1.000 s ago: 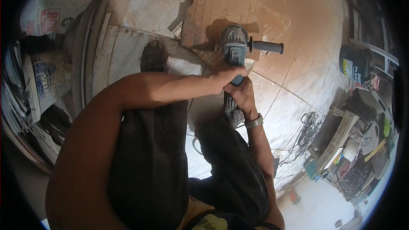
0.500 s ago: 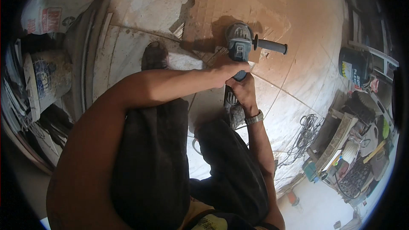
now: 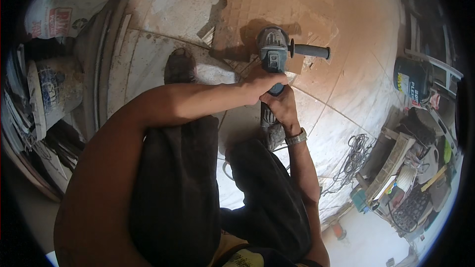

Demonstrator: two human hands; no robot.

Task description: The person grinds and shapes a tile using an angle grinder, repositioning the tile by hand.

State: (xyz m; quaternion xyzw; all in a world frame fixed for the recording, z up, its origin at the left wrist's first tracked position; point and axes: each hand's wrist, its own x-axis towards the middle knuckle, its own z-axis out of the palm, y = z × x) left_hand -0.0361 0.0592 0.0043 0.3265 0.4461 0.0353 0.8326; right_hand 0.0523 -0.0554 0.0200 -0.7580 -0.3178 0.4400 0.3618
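The teal-and-grey, long-bodied angle grinder (image 3: 273,59) lies toward one o'clock from the centre, its head over a flat brown sheet of corrugated cardboard (image 3: 247,0); whether it touches the sheet, I cannot tell. The bare left hand (image 3: 261,81) is wrapped around the body, and the bare right hand (image 3: 283,107), a silver metal-banded watch (image 3: 297,136) at its wrist, is closed around the rear just below, toward six o'clock — some fingertips are hidden.

It should handle as a stiff, fairly heavy tool, weighted toward the head; dust could make the casing slippery. The slim body suits one hand, and the black, flanged, rod-like side handle (image 3: 311,51), pointing to three o'clock and unheld, looks the better place for the other — well clear of the head.

Compared with half a second ago, the head and side handle sit slightly nearer nine o'clock; both hands keep the same hold.
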